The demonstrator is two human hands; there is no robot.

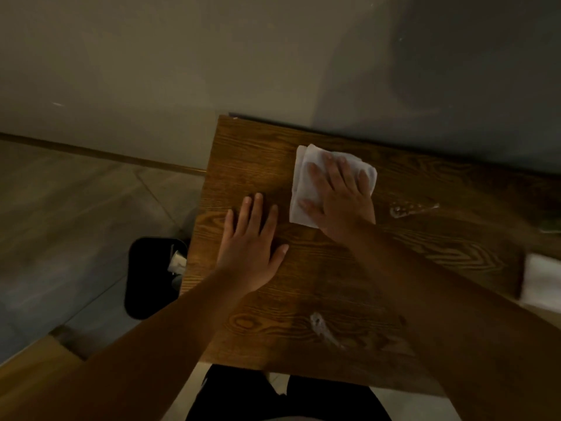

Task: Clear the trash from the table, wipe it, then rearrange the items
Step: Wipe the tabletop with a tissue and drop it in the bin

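Pressing white cloth (306, 180) flat on table (243, 153) w/ right hand (340, 202).

place: dim indoor room, likely a home or small eatery (cannot tell which) | evidence: wood-grain table (379, 268) against a plain wall (151, 71) | tiled floor (76, 202) with baseboard (100, 153) | black bin (151, 278) beside the table

Grainy brown wood table (243, 153), soft white cloth (303, 189)
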